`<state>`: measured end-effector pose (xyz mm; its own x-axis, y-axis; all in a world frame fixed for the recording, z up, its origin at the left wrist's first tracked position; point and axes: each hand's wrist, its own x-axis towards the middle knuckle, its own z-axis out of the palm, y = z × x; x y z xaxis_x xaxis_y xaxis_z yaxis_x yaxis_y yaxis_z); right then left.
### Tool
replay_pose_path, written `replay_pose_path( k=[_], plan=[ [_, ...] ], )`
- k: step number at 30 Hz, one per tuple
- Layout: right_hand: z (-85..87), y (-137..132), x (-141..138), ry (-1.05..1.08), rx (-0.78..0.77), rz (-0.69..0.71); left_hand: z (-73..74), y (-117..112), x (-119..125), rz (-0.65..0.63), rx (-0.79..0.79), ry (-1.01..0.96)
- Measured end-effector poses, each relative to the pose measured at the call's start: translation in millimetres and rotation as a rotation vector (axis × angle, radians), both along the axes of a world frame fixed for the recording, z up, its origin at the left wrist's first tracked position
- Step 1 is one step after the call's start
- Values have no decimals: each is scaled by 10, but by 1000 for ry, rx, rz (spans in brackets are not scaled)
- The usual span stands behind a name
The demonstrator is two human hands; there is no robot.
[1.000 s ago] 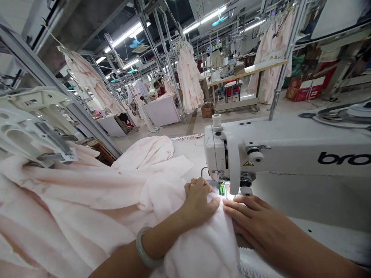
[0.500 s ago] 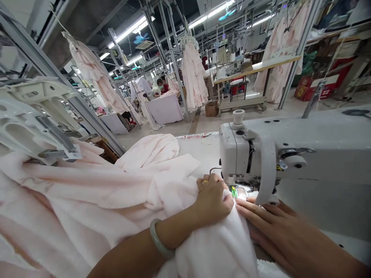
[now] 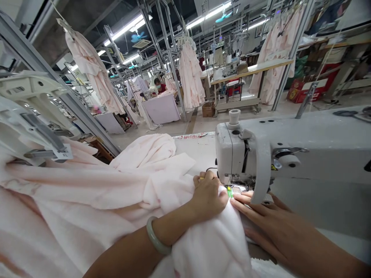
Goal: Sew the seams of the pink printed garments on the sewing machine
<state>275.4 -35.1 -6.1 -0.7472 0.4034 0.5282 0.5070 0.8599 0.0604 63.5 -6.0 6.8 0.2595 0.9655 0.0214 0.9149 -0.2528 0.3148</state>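
Observation:
Pale pink plush fabric [image 3: 171, 189] spreads from the left across the sewing table and drapes over its front. My left hand [image 3: 207, 195] is closed on a bunch of this fabric, just left of the needle area. On the other side of the needle my right hand [image 3: 269, 216] lies flat with fingers stretched out, its fingertips against the fabric edge. The white sewing machine [image 3: 240, 150] stands over both hands. A small green and yellow piece [image 3: 230, 192] sits by the presser foot. The needle itself is hard to make out.
At the left, a white hanger clamp [image 3: 34, 131] with an XL tag [image 3: 62, 152] holds part of the fabric. Metal poles [image 3: 58, 88] rise behind it. Pink garments [image 3: 189, 75] hang farther back, and a person [image 3: 159, 87] sits at another station.
The view has shifted slightly, so the machine and hands appear a little farther left. My left hand keeps its hold on the fabric; the right hand stays flat beside it.

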Motion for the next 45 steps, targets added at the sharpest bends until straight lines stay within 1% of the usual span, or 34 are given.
replay_pose_path(
  k=[6,9,11,13,14,16,18,20,21,22,24,27,30,32,33,35,37,38,39,40,42,43,45],
  plan=[
    [-139,16,74,-29,-27,-43,-13,0,9,10,20,23],
    [-140,10,86,8,-69,-36,30,34,-8,-18,6,37],
    [-101,-5,76,36,-102,-3,107,28,-49,-69,-27,49],
    [-47,-28,56,61,-140,34,214,-44,-109,-120,-42,60],
    [-19,-43,44,79,-158,47,268,-110,-143,-148,-22,61],
    [28,-73,20,114,-186,69,345,-285,-207,-224,71,48],
    [60,-97,3,134,-202,93,353,-468,-259,-351,142,29],
    [74,-105,-1,111,-226,103,291,-593,-292,-473,160,7],
    [72,-102,2,101,-234,101,243,-621,-301,-515,161,1],
    [63,-93,9,96,-239,91,194,-623,-308,-537,167,-2],
    [25,-67,34,89,-234,59,110,-557,-317,-533,187,-1],
    [-51,-26,81,48,-228,-10,62,-349,-347,-525,185,17],
    [-74,-19,98,21,-244,-21,103,-153,-399,-590,168,7],
    [-41,-40,81,49,-254,15,184,-111,-430,-622,129,8],
    [-15,-56,67,69,-252,41,241,-131,-439,-619,97,22],
    [43,-98,39,91,-232,115,373,-265,-437,-572,38,58],
    [92,-147,18,77,-201,216,481,-506,-403,-494,11,51],
    [111,-175,10,57,-187,272,504,-651,-375,-445,8,22],
    [128,-204,3,33,-177,324,498,-799,-343,-395,12,-19],
    [142,-234,-5,9,-169,370,461,-940,-309,-348,23,-56],
    [166,-300,-29,-25,-137,429,314,-1166,-249,-286,87,-91],
    [177,-334,-45,-33,-113,443,228,-1238,-229,-271,132,-83],
    [195,-404,-81,-37,-53,459,99,-1291,-215,-253,202,-46]
  ],
)
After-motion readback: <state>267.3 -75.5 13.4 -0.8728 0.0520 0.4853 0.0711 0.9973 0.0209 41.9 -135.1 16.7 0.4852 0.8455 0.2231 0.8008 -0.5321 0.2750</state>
